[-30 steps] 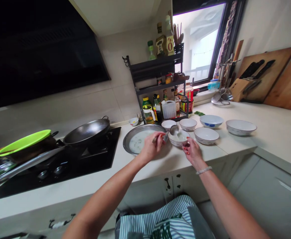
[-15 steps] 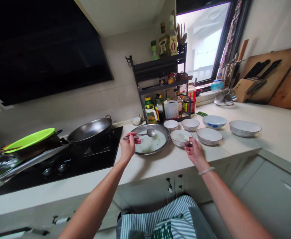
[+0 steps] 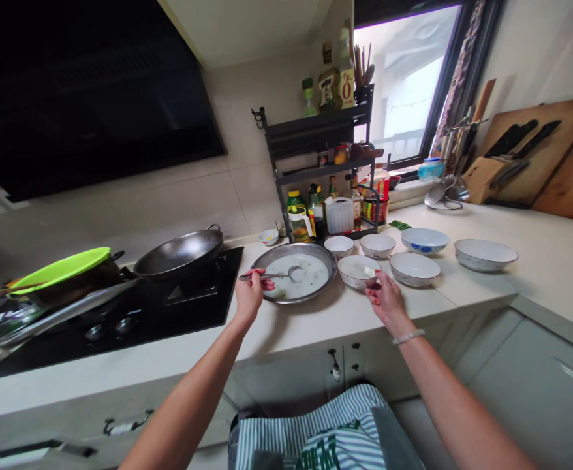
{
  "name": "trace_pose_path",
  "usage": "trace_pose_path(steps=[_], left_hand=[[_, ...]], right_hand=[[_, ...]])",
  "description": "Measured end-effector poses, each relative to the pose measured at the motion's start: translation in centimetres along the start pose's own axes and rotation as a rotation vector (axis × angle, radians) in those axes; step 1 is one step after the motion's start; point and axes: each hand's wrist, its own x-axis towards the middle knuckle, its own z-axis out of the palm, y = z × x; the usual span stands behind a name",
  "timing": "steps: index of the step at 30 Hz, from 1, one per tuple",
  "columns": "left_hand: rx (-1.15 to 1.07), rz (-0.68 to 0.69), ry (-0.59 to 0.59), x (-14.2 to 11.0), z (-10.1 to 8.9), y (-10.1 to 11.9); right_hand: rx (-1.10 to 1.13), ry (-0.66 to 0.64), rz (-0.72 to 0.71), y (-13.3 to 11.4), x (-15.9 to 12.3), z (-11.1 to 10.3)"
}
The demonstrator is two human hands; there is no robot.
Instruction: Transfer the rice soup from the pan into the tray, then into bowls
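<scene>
My left hand (image 3: 248, 295) grips the handle of a metal ladle (image 3: 277, 275). The ladle's bowl dips into pale soup in a wide metal basin (image 3: 326, 261) on the counter. My right hand (image 3: 384, 297) rests at the near rim of a small white bowl (image 3: 357, 271) that holds some soup, its fingers curled against the bowl. Just behind that bowl stand two small empty bowls (image 3: 339, 246), (image 3: 377, 245).
Three wider bowls (image 3: 414, 267), (image 3: 424, 239), (image 3: 485, 253) lie to the right on the counter. A dark wok (image 3: 179, 253) sits on the black hob, with a green-lidded pot (image 3: 61, 274) to its left. A condiment rack (image 3: 323, 170) stands behind the basin. Knives and boards (image 3: 526, 156) lean at the right.
My left hand carried the ladle from the small bowl back left to the basin and lowered it into the soup. My right hand stayed by the small bowl.
</scene>
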Motion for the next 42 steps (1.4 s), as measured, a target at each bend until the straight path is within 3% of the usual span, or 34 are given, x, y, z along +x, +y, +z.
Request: trace_pose_path(steps=[5,14,30,37,42], left_hand=[[-0.049,-0.089,0.120,0.7,-0.2,0.8],[-0.119,-0.171,0.204,1.2,-0.3,1.9],[-0.118,-0.198,0.197,1.3,-0.2,1.4],[-0.158,-0.211,0.196,1.2,0.5,2.9],[-0.187,-0.231,0.137,1.2,2.1,4.8]], right_hand=[[-0.003,0.000,-0.006,0.1,0.1,-0.1],[-0.005,0.016,-0.008,0.1,0.0,0.0],[-0.012,0.007,-0.012,0.1,0.0,0.0],[-0.013,0.000,-0.011,0.0,0.0,0.0],[-0.003,-0.004,-0.001,0.1,0.1,-0.1]])
